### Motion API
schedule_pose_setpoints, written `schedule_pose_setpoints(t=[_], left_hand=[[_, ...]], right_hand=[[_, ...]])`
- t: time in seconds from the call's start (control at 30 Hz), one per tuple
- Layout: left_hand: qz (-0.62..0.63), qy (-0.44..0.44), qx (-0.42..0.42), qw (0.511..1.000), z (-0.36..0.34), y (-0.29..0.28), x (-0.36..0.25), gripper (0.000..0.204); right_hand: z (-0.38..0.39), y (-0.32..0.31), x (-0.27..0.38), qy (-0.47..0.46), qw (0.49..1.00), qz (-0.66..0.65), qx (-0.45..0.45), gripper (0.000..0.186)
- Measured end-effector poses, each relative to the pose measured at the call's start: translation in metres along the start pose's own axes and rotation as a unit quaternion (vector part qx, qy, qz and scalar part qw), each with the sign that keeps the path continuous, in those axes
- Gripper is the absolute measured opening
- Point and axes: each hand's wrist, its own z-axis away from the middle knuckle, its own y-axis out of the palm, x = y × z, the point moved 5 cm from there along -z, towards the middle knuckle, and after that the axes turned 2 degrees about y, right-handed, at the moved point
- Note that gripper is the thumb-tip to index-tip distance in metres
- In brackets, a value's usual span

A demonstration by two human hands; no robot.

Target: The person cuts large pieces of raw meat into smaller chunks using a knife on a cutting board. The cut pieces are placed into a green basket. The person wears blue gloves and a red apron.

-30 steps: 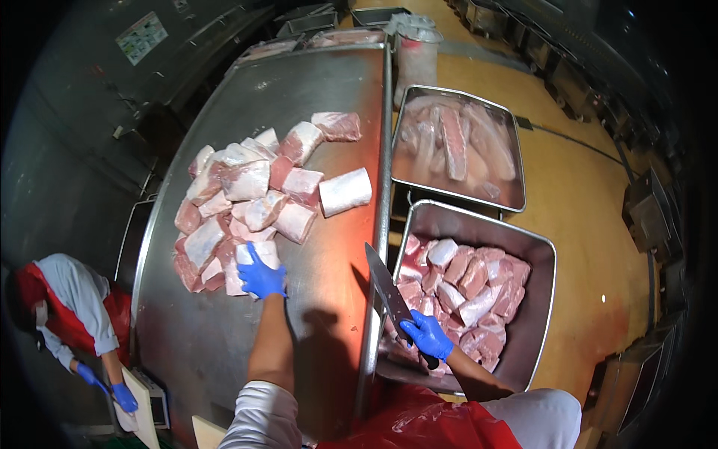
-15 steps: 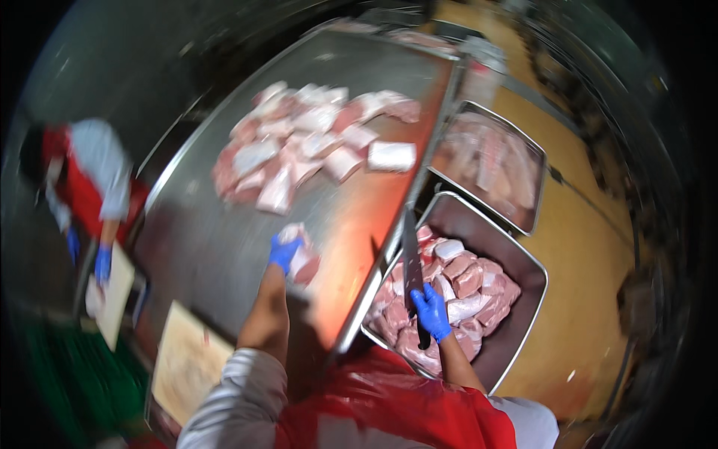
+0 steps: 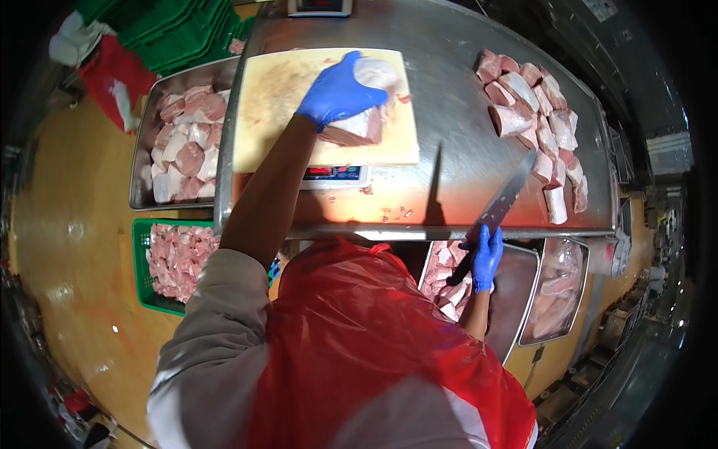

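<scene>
Steel table (image 3: 441,82) fronts you, carrying a cream cutting board (image 3: 269,112) at left and a meat pile (image 3: 522,90) at right. Your right hand (image 3: 486,258) grips a long knife (image 3: 502,197) by its handle, blade angled toward the pile. Your left hand (image 3: 340,93) clasps a meat piece (image 3: 363,129) over the board's right half.

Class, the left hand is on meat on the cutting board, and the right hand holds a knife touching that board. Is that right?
Not quite: the knife is not touching the cutting board; the head view shows it apart, to the board's right. The left hand is on meat there, and the right hand holds the knife.
</scene>
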Motion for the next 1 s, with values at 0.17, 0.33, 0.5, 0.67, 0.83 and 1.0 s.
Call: schedule_pose_setpoints(t=[0.17, 0.33, 0.5, 0.67, 0.83, 1.0], left_hand=[[-0.315, -0.076, -0.117, 0.939, 0.063, -0.016, 0.062, 0.086], [-0.007, 0.128, -0.203, 0.971, 0.191, -0.037, 0.137, 0.026], [-0.013, -0.077, -0.341, 0.937, 0.290, -0.083, 0.183, 0.019], [-0.021, -0.018, -0.346, 0.938, 0.275, -0.090, 0.156, 0.019], [0.001, 0.054, -0.328, 0.943, 0.226, -0.075, 0.111, 0.020], [0.019, 0.149, -0.325, 0.934, 0.180, -0.044, 0.096, 0.028]], right_hand=[[0.005, 0.107, 0.063, -0.032, 0.996, -0.005, 0.085, 0.020], [0.026, 0.166, 0.084, -0.080, 0.980, 0.136, 0.117, 0.019], [0.015, 0.200, 0.095, -0.213, 0.919, 0.284, 0.169, 0.014], [0.004, 0.246, 0.166, -0.421, 0.862, 0.237, 0.154, 0.019], [0.006, 0.266, 0.196, -0.374, 0.887, 0.139, 0.231, 0.025], [-0.009, 0.260, 0.154, -0.310, 0.862, 0.189, 0.353, 0.024]])
